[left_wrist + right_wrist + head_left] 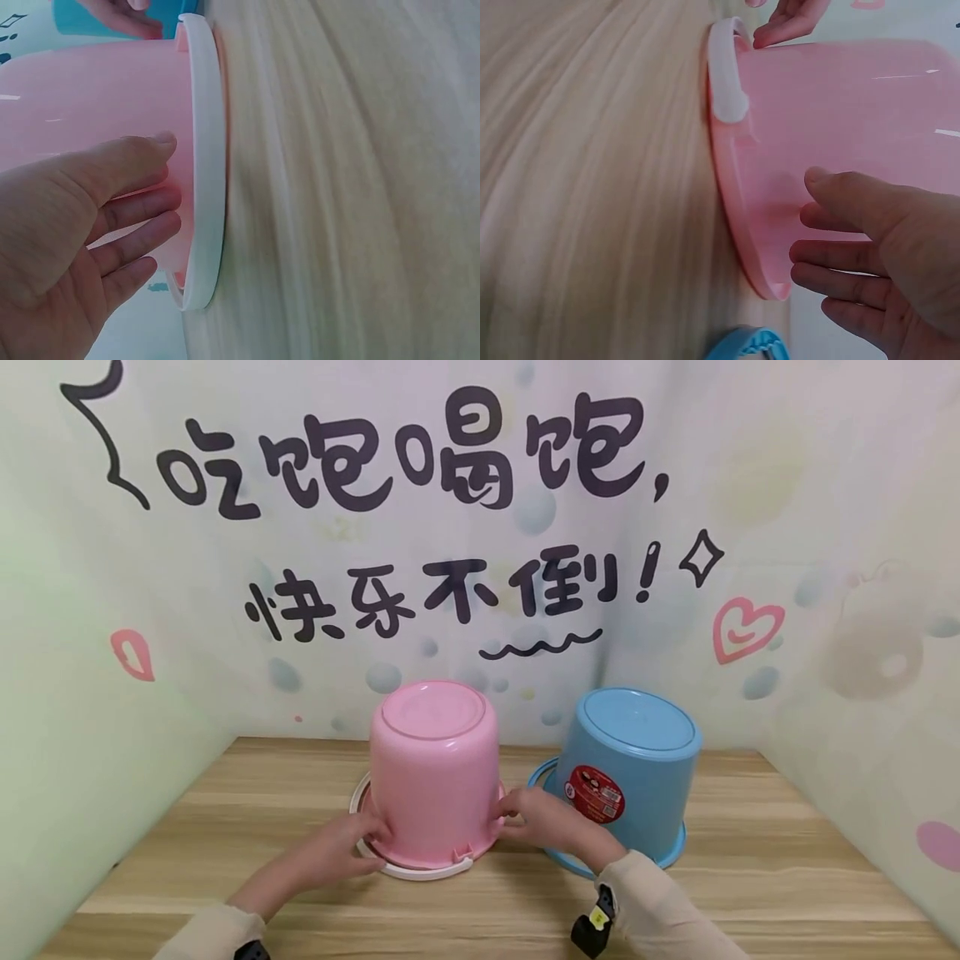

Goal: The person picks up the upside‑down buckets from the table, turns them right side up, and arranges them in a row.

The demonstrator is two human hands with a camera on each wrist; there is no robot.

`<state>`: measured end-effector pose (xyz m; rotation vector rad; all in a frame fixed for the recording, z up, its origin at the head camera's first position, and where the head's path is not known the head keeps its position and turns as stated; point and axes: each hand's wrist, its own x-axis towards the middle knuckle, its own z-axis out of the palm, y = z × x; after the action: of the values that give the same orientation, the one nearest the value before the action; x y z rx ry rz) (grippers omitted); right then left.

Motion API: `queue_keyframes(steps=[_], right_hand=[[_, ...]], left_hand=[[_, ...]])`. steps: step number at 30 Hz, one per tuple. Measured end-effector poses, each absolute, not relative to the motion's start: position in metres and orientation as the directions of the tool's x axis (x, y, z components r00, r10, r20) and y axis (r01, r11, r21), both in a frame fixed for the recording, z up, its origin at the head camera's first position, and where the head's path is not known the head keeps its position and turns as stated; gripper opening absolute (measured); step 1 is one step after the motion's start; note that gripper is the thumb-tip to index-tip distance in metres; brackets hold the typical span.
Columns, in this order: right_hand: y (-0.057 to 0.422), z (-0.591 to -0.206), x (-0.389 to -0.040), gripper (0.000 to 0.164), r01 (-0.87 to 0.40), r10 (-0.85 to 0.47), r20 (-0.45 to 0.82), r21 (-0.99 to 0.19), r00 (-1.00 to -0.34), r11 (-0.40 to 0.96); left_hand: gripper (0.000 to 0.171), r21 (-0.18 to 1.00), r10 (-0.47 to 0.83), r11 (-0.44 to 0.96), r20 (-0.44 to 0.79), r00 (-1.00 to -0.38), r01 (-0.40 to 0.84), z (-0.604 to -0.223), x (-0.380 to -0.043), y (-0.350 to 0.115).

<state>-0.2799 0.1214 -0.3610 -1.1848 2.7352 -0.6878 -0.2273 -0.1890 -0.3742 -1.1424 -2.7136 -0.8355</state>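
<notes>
A pink bucket (435,777) stands upside down on the wooden table, its base facing up. Its white handle (422,873) lies around the rim at the front and left. At the bucket's lower left side is my left hand (330,858), fingers slightly bent and gripping nothing. My right hand (551,820) is at the lower right side, between the two buckets, its fingers loosely bent too. Both wrist views show the fingers beside the pink wall; whether they touch it I cannot tell. To the right, a blue bucket (660,793) also stands upside down.
The blue bucket carries a red round label (596,793) and has a blue handle (542,770) at its rim. Behind the wooden table (247,793) hangs a printed white backdrop (450,535) with black characters. Pale side panels flank the table left and right.
</notes>
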Motion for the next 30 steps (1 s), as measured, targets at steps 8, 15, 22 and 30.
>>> queue_keyframes(steps=[8,15,22,30], right_hand=[[0.120,-0.378,-0.281,0.011,-0.698,-0.727,0.118,-0.417,-0.677,0.582],[0.119,-0.384,-0.282,0.013,-0.714,-0.727,0.118,-0.347,-0.677,0.608],[0.117,-0.388,-0.284,0.009,-0.719,-0.714,0.147,-0.291,-0.685,0.631],[0.112,-0.393,-0.282,0.008,-0.693,-0.669,0.189,-0.269,-0.719,0.669]], left_hand=[[0.025,0.367,0.653,0.603,0.282,-0.702,0.708,-0.382,-0.224,-0.187],[0.019,0.304,0.683,0.586,0.312,-0.660,0.751,-0.390,-0.227,-0.184],[0.016,0.278,0.695,0.576,0.327,-0.640,0.769,-0.396,-0.232,-0.181],[0.017,0.288,0.687,0.583,0.324,-0.651,0.759,-0.397,-0.231,-0.182]])
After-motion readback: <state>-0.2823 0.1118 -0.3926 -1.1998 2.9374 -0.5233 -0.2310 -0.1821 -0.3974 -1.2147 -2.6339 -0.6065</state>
